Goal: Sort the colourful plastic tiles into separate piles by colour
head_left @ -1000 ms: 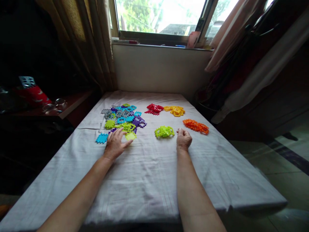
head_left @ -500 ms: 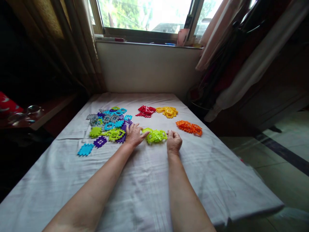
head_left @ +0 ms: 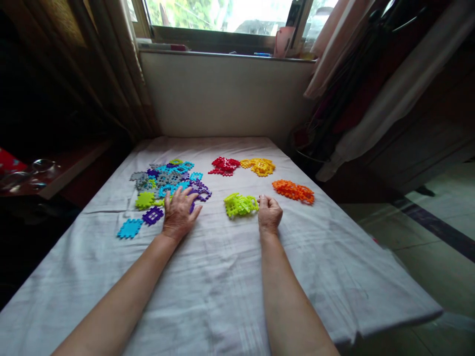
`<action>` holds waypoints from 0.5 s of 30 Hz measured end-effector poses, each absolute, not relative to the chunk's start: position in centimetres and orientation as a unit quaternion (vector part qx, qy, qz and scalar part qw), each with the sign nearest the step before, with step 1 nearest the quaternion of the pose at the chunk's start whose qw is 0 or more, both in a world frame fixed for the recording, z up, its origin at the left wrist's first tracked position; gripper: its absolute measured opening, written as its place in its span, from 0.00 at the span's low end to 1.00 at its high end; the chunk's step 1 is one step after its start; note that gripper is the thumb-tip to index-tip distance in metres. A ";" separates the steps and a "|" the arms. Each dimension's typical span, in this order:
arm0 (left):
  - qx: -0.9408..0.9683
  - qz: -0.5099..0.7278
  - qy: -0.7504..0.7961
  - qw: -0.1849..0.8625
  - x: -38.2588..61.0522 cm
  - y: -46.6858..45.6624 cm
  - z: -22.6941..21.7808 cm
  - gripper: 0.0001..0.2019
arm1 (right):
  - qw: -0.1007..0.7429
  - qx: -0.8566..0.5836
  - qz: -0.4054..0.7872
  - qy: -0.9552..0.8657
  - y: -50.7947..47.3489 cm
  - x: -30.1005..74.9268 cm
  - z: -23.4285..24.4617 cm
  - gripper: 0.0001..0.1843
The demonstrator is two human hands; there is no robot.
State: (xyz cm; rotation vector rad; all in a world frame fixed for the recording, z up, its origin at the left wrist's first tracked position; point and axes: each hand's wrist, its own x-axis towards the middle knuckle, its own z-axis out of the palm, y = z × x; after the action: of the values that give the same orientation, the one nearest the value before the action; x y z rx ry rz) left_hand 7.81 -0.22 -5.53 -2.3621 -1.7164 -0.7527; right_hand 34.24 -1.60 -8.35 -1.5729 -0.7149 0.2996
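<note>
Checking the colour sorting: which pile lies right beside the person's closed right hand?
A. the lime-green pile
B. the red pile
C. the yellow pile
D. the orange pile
A: the right hand rests fisted on the white cloth, with the lime-green pile just to its left.

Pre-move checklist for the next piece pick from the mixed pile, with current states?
1. Left hand on the mixed pile: ok, palm down, fingers spread on its near edge.
2. Left hand holding a piece: cannot tell, palm hides what is under it.
3. Right hand free: cannot tell, curled in a loose fist on the white cloth.
4. Lime pile reachable: ok, just left of the right hand.
5. Sorted piles apart: ok, red pile, yellow pile and orange pile are distinct; red and yellow nearly touch.
</note>
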 end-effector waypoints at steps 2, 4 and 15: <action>-0.745 -0.248 -0.613 0.089 5.2 -0.6 -5.7 0.25 | 0.635 -0.693 0.130 -0.315 -1.8 34.2 -8.4 0.24; -0.721 -0.228 -0.648 0.088 3.4 -0.9 -6.0 0.27 | 0.630 -0.696 0.125 -0.322 -2.3 34.2 -8.5 0.23; -0.746 -0.302 -0.590 0.073 1.5 -0.9 -6.9 0.14 | 0.686 -0.664 0.164 -0.248 -2.3 36.5 -8.3 0.24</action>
State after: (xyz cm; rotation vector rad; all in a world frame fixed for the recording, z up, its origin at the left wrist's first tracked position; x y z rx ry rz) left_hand 1.46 -0.86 -6.90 -2.2388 -1.7703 -0.9061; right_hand 36.51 -2.28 -8.35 -1.4872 -0.5546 0.3675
